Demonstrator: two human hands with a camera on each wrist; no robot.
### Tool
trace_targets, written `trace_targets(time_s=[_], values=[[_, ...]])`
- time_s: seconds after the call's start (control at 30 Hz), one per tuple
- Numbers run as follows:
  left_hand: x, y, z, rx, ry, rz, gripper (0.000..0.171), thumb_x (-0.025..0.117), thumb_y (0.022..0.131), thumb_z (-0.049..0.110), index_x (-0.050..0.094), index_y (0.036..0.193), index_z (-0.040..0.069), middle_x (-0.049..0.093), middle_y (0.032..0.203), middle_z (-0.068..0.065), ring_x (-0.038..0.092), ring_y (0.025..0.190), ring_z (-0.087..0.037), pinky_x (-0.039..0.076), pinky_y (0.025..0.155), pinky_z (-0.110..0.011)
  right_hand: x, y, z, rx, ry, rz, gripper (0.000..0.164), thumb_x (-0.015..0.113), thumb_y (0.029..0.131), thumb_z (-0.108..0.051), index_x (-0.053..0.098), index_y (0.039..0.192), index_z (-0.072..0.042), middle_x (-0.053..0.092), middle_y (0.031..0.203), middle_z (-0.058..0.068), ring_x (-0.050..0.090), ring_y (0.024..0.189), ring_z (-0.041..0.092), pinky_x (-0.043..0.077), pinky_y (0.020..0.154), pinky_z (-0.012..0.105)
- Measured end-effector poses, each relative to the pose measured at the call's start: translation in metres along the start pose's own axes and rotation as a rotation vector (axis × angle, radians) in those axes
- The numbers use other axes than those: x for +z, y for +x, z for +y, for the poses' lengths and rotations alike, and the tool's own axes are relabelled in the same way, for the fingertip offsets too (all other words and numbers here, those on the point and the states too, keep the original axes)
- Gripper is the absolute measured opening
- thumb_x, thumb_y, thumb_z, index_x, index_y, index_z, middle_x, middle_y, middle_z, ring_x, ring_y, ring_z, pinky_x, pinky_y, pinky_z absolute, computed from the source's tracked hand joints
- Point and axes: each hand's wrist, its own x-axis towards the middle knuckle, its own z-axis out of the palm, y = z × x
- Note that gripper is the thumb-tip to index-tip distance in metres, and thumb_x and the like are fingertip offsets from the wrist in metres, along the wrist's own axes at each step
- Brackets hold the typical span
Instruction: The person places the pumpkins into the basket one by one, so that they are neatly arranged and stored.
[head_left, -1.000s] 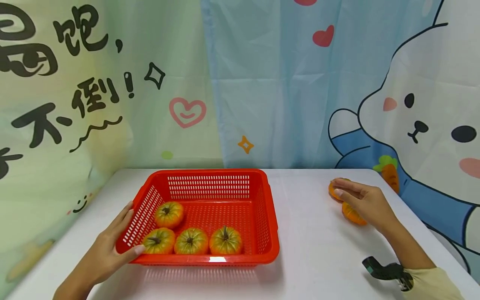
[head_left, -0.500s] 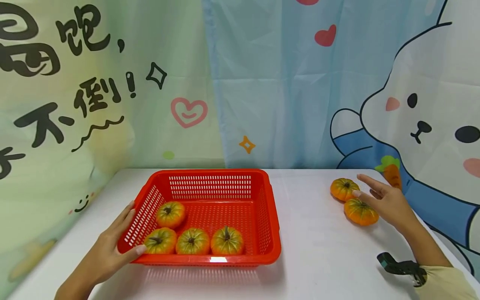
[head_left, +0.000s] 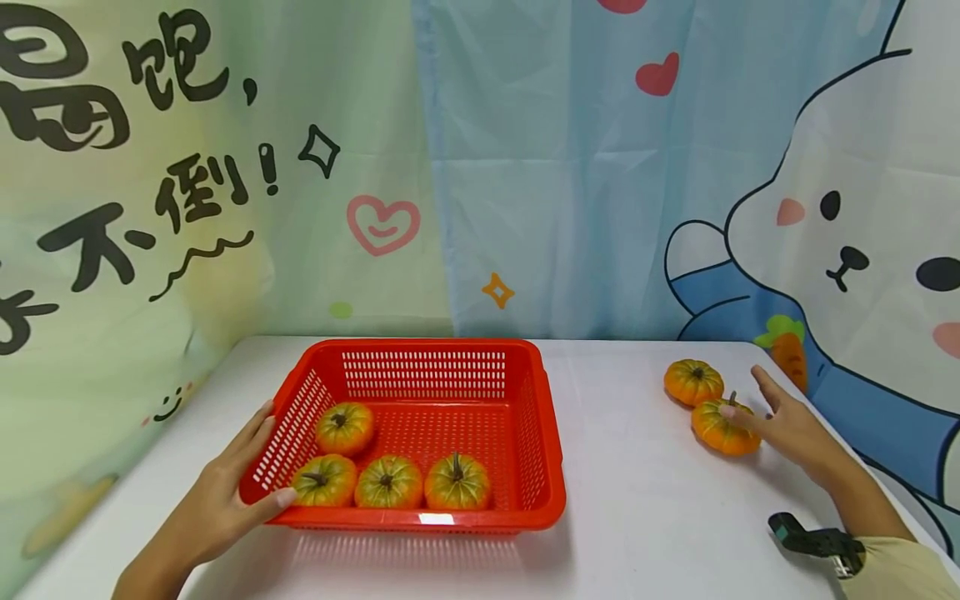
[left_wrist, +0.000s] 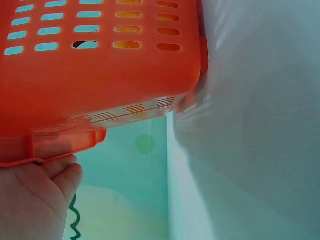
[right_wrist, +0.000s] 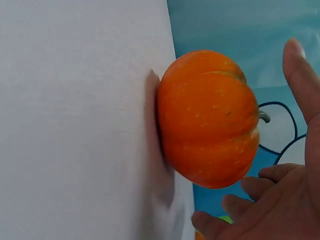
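A red plastic basket (head_left: 536, 433) stands on the white table, with several small orange-green pumpkins (head_left: 389, 482) along its left and near sides. My left hand (head_left: 213, 500) holds its near left corner, thumb over the near rim and fingers along the left side. In the left wrist view, the fingers (left_wrist: 67, 177) meet the rim. On the right, two orange pumpkins sit together, a farther one (head_left: 692, 381) and a nearer one (head_left: 723, 433). My right hand (head_left: 802, 429) is spread beside the nearer one. The right wrist view shows a gap between that pumpkin (right_wrist: 210, 120) and the fingers.
The white table (head_left: 615, 492) runs between the basket and the two loose pumpkins. A printed curtain (head_left: 555, 208) hangs behind and along both sides. A dark wrist camera (head_left: 813, 537) sticks out from the right sleeve (head_left: 896, 567).
My right hand has drawn back to the right from above the two pumpkins, uncovering them, and its fingers have spread. The left hand and the basket keep their places.
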Motion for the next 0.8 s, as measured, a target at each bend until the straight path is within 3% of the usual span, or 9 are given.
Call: trace_targets(time_s=[0.13, 0.4, 0.53, 0.8], values=[[-0.0004, -0.0005, 0.0003, -0.002, 0.003, -0.001, 0.087, 0.076, 0.078, 0.023, 0.032, 0.15, -0.002, 0.026, 0.158, -0.012, 0.022, 0.136, 0.0, 0.019, 0.096, -0.004, 0.0037, 0.0031, 0.0074, 0.0, 0.066, -0.059, 0.105, 0.057, 0.095, -0.047, -0.022, 0.148, -0.003, -0.015, 0.149, 0.037, -0.007, 0.133, 0.06, 0.013, 0.093, 0.077], [0.0017, -0.001, -0.0012, 0.007, -0.014, -0.002, 0.088, 0.077, 0.078, 0.022, 0.031, 0.15, -0.002, 0.025, 0.158, -0.013, 0.021, 0.137, 0.0, 0.02, 0.097, -0.005, 0.0052, 0.0048, 0.0095, -0.013, 0.059, -0.103, 0.103, 0.058, 0.095, -0.045, -0.017, 0.15, -0.001, -0.008, 0.15, 0.038, 0.0, 0.134, 0.06, 0.014, 0.096, 0.075], [0.0023, -0.0014, -0.0012, 0.002, -0.004, -0.004, 0.089, 0.077, 0.079, 0.023, 0.031, 0.15, -0.001, 0.025, 0.158, -0.012, 0.024, 0.138, -0.006, 0.02, 0.096, -0.005, 0.0058, 0.0042, 0.0089, -0.031, 0.039, -0.099, 0.099, 0.055, 0.096, -0.045, -0.015, 0.15, 0.002, -0.004, 0.151, 0.037, 0.003, 0.134, 0.06, 0.016, 0.097, 0.073], [-0.0007, 0.0005, 0.0013, -0.004, 0.017, -0.011, 0.087, 0.076, 0.079, 0.024, 0.032, 0.151, 0.0, 0.025, 0.157, -0.013, 0.029, 0.138, -0.021, 0.018, 0.097, -0.005, 0.0061, 0.0072, 0.0112, 0.045, 0.066, -0.06, 0.093, 0.043, 0.097, -0.058, 0.008, 0.149, 0.012, 0.011, 0.148, 0.041, 0.011, 0.133, 0.059, 0.021, 0.099, 0.07]])
